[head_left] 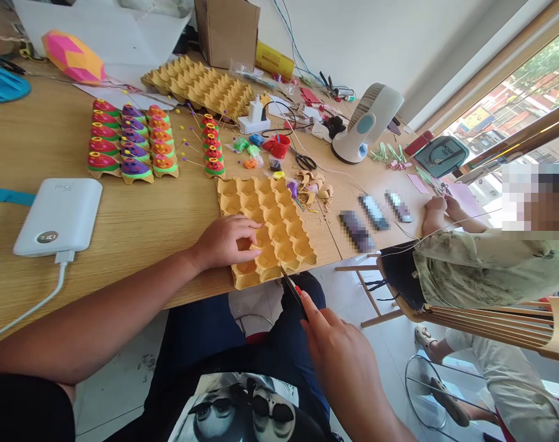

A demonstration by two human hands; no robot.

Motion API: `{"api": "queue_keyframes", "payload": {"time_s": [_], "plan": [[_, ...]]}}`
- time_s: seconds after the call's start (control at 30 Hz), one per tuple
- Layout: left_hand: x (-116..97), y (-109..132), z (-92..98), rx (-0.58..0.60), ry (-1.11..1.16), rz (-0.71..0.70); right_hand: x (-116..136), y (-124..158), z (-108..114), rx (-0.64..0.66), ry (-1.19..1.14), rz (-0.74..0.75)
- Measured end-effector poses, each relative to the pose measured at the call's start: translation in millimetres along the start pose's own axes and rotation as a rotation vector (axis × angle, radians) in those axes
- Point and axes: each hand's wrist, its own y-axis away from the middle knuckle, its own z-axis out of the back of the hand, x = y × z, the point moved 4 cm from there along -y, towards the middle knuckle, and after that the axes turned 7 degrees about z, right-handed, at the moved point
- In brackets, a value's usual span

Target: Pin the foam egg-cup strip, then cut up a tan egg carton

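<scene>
A yellow cardboard egg tray (279, 228) lies at the table's front edge, its near side jutting slightly over. My left hand (228, 240) rests on the tray's left part, fingers curled into the cups and holding it against the table. In my right hand (339, 347) is a slim black knife (291, 286) with a red part near the grip. Its tip meets the tray's near edge, between two rows of cups. My right fingers are wrapped round the handle, which is mostly hidden.
Painted egg-carton strips (134, 144) stand at the left behind a white power bank (61, 215). Another egg tray (199, 86) lies at the back. Black scissors (306, 161), a red cup (279, 146) and a white fan (367, 123) are beyond. At right sits another person (486, 264).
</scene>
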Motion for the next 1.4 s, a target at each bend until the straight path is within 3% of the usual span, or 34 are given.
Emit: {"api": "queue_keyframes", "payload": {"time_s": [0.27, 0.73, 1.03, 1.4], "plan": [[-1, 0, 1.0, 0.008, -0.005, 0.021, 1, 7, 2, -0.037, 0.052, 0.017], [-1, 0, 0.5, 0.009, 0.006, 0.012, 8, -9, -8, -0.003, 0.080, -0.015], [0, 0, 0.6, 0.013, -0.001, 0.024, 2, 4, -1, -0.008, 0.092, 0.016], [0, 0, 0.2, 0.012, 0.000, 0.029, 9, -5, -5, 0.014, 0.089, 0.001]]}}
